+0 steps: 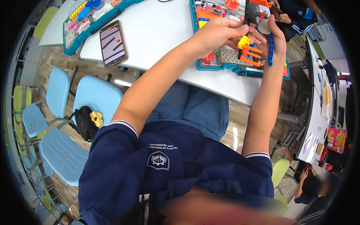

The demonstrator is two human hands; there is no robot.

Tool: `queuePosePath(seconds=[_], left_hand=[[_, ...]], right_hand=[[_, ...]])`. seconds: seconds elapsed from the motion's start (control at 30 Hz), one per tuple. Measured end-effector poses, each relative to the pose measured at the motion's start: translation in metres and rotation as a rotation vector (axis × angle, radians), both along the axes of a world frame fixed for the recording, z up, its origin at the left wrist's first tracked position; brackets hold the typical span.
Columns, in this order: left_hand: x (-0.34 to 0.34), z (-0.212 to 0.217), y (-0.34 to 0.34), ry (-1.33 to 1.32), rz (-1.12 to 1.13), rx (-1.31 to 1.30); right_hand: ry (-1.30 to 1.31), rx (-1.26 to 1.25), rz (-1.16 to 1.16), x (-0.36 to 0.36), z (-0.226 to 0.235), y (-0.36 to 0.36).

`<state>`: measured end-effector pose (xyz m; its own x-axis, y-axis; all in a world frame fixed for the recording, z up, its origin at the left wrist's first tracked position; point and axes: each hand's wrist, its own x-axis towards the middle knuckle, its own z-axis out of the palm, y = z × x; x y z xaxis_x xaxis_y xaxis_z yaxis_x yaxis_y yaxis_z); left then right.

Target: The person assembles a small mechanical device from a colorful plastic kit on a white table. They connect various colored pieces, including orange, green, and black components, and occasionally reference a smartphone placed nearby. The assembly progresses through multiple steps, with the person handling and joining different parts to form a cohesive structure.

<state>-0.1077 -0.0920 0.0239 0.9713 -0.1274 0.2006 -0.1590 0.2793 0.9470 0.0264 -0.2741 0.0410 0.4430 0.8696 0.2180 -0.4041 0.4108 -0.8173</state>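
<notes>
My left hand point(221, 32) and my right hand point(273, 39) are raised together over the white table point(157, 33), both holding a small plastic construction model point(250, 50). The model has orange bars, a yellow piece, a black block on top and a curved blue strip along my right palm. My left thumb and fingers pinch the yellow and black part; my right hand cups the model from the right. Below it lies an open teal parts tray point(225, 60) with a grey perforated plate and coloured pieces.
A smartphone point(113, 44) lies on the table at left, beside a second teal parts tray point(88, 17). Light blue chairs point(67, 150) stand at my left, one bearing a black bag point(85, 123). Another person sits across at top right; one more person is at lower right beside a table.
</notes>
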Motion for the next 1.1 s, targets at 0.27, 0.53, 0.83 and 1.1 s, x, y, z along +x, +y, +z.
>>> queuePosePath(seconds=[0.27, 0.53, 0.83, 1.1], left_hand=[[-0.040, -0.012, 0.031, -0.124, 0.440, 0.394], [-0.141, -0.028, 0.148, -0.286, 1.344, 1.479], [-0.203, -0.057, 0.149, 0.115, 1.195, 1.911], [-0.218, -0.047, 0.137, 0.139, 1.198, 1.903]], right_hand=[[-0.026, 0.094, 0.112, 0.014, 0.007, -0.004], [-0.049, 0.044, 0.087, 0.010, 0.017, -0.010], [0.000, -0.027, -0.014, 0.020, 0.003, -0.011], [0.010, -0.090, -0.065, 0.011, 0.009, -0.008]])
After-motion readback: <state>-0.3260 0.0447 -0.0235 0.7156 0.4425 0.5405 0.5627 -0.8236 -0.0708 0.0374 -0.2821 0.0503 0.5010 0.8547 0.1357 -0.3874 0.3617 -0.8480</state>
